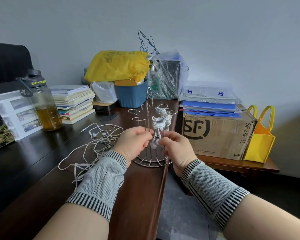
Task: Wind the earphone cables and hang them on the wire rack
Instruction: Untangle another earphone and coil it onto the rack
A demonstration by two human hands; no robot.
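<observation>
Left hand (134, 142) and right hand (176, 147) both pinch the wound earphone bundle (157, 126) hanging on the wire rack (151, 135).
</observation>
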